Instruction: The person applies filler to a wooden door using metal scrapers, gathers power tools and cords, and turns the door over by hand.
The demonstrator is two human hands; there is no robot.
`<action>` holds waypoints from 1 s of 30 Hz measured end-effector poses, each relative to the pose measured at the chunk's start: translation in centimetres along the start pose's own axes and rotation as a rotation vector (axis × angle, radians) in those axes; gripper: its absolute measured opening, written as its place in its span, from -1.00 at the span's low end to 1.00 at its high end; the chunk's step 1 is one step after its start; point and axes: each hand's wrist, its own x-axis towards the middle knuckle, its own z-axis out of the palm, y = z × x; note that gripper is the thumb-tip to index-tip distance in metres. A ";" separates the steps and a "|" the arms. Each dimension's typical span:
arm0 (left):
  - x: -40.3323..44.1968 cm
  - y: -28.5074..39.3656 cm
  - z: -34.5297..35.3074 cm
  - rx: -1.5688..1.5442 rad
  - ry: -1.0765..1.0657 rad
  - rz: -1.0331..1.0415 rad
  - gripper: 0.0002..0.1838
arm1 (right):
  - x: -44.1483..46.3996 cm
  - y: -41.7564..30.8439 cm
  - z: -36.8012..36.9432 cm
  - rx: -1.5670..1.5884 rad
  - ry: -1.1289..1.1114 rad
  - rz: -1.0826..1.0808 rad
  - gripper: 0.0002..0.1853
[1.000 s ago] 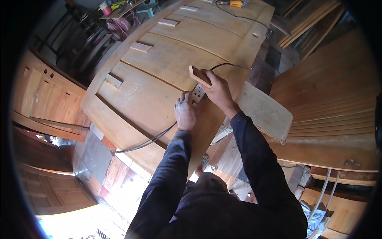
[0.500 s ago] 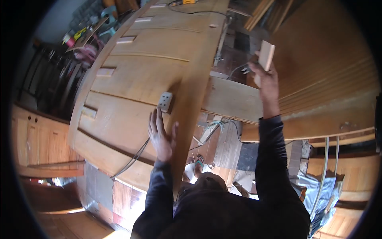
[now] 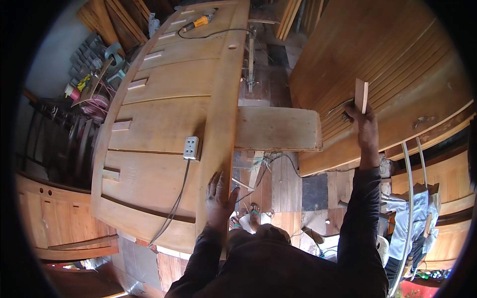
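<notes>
A large wooden door panel (image 3: pixel 164 114) lies flat on the left, with a white power outlet block (image 3: pixel 192 148) and its cord on it. My left hand (image 3: pixel 218 201) rests with fingers apart on the door's near right edge, below the outlet block. My right hand (image 3: pixel 366 124) is raised over the grooved wooden panel (image 3: pixel 343 64) on the right. It grips a small flat wooden piece (image 3: pixel 361 94) that stands up from the fingers. A thin dark cord or plug shows beside that hand; whether the hand holds it I cannot make out.
A yellow power tool (image 3: pixel 199 22) lies at the door's far end. Between the two panels is a pale board (image 3: pixel 278 129). Cords cross the tiled floor (image 3: pixel 314 191) near my feet. A plastic-wrapped bundle (image 3: pixel 407 213) stands at the right. Chair and clutter are at the upper left.
My right hand has moved away from the outlet block to the right with the wooden piece. My left hand has left the block and come down to the door's edge. The view has turned.
</notes>
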 end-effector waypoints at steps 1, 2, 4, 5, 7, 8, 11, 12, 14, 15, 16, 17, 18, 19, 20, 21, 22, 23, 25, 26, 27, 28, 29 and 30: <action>0.3 0.2 0.1 -0.026 -0.001 0.005 -0.25 | 0.3 -1.0 0.2 -0.030 -0.032 -0.043 -0.46; 0.7 0.5 0.3 -0.051 -0.003 0.009 -0.24 | 0.4 -2.4 0.3 0.019 -0.011 -0.100 -0.45; 2.1 1.7 0.4 -0.104 -0.012 0.032 -0.24 | 0.1 -8.2 1.6 0.116 0.028 -0.208 -0.41; 2.9 2.4 0.6 -0.140 0.000 0.063 -0.22 | -0.1 -11.1 1.6 0.132 -0.017 -0.293 -0.40; 4.6 3.7 1.0 -0.210 0.027 0.126 -0.18 | -0.6 -16.3 0.9 0.181 -0.108 -0.417 -0.36; 5.3 4.5 1.1 -0.201 -0.006 0.134 -0.16 | -0.9 -18.6 0.3 0.221 -0.172 -0.465 -0.34; 8.9 7.3 1.6 -0.259 0.063 0.251 -0.09 | -1.6 -24.4 -2.6 0.358 -0.423 -0.523 -0.27; 10.1 8.7 1.4 -0.303 0.036 0.201 -0.06 | -2.3 -26.2 -3.2 0.382 -0.508 -0.527 -0.25; 12.7 10.9 1.4 -0.433 0.016 0.160 -0.01 | -4.8 -29.7 -2.5 0.377 -0.606 -0.580 -0.26; 14.0 11.5 1.6 -0.518 0.018 0.171 0.02 | -6.3 -31.3 -1.6 0.365 -0.634 -0.619 -0.29; 15.1 12.4 1.5 -0.533 0.041 0.180 -0.02 | -7.8 -33.0 -0.7 0.354 -0.663 -0.658 -0.31; 16.2 13.3 1.2 -0.548 0.062 0.189 -0.05 | -10.3 -33.6 2.8 0.465 -0.562 -0.715 -0.41; 17.1 13.9 1.1 -0.564 0.081 0.198 -0.08 | -11.8 -34.1 3.2 0.504 -0.568 -0.752 -0.42; 17.8 14.1 1.8 -0.526 0.086 0.222 -0.19 | -13.2 -34.8 3.6 0.542 -0.572 -0.788 -0.43; 18.4 14.0 2.5 -0.489 0.093 0.247 -0.30 | -14.4 -35.5 4.2 0.577 -0.577 -0.824 -0.43; 18.8 13.7 2.9 -0.455 0.101 0.272 -0.40 | -15.6 -36.2 4.9 0.611 -0.582 -0.860 -0.44; 19.1 13.4 2.7 -0.471 0.046 0.289 -0.51 | -16.7 -36.7 5.7 0.643 -0.589 -0.898 -0.45; 19.2 12.9 2.4 -0.488 -0.009 0.306 -0.62 | -17.9 -37.2 6.2 0.636 -0.569 -0.912 -0.42; 19.3 12.0 0.8 -0.533 -0.005 0.348 -0.77 | -20.8 -36.9 4.5 0.608 -0.477 -0.903 -0.35; 19.6 11.9 -1.5 -0.556 0.058 0.372 -0.81 | -22.4 -36.5 3.3 0.611 -0.417 -0.893 -0.31; 19.8 11.6 -4.2 -0.575 0.120 0.396 -0.85 | -24.1 -35.8 1.8 0.608 -0.344 -0.878 -0.27; 20.1 11.0 -7.1 -0.543 0.215 0.473 -0.81 | -26.0 -34.7 0.5 0.615 -0.269 -0.857 -0.24; 20.3 10.1 -9.9 -0.537 0.256 0.511 -0.80 | -27.6 -33.1 -0.1 0.622 -0.208 -0.828 -0.20; 20.4 9.3 -12.6 -0.526 0.297 0.548 -0.78 | -29.0 -31.1 -0.3 0.626 -0.186 -0.792 -0.17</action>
